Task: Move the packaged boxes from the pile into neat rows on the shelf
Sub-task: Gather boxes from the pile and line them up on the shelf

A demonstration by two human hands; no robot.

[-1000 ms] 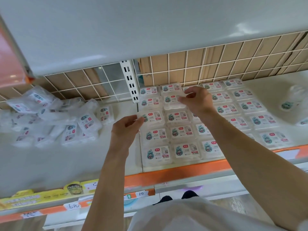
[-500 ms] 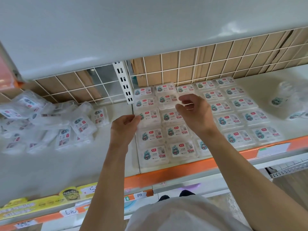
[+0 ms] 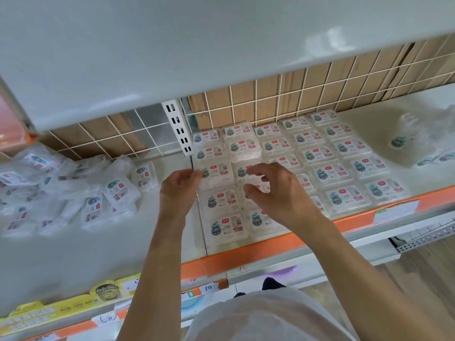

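Clear plastic boxes with white labels lie in neat rows [image 3: 320, 158] on the right part of the white shelf [image 3: 73, 254]. A loose pile of the same boxes [image 3: 73, 190] sits on the left part. My left hand [image 3: 178, 193] touches with its fingertips the left edge of the third box [image 3: 216, 174] in the leftmost column. My right hand [image 3: 278, 193] hovers over the second column with fingers loosely curled and nothing visibly held. It hides several boxes beneath it.
The upper shelf [image 3: 197, 45] hangs low overhead. A wire grid [image 3: 270, 99] backs the shelf, split by a slotted white upright [image 3: 177, 129]. A second small heap of packages [image 3: 418, 141] lies far right. An orange price strip [image 3: 246, 252] runs along the front edge.
My right hand has drawn back from the rear row toward the middle of the second column. My left hand has stayed at the left edge of the rows.
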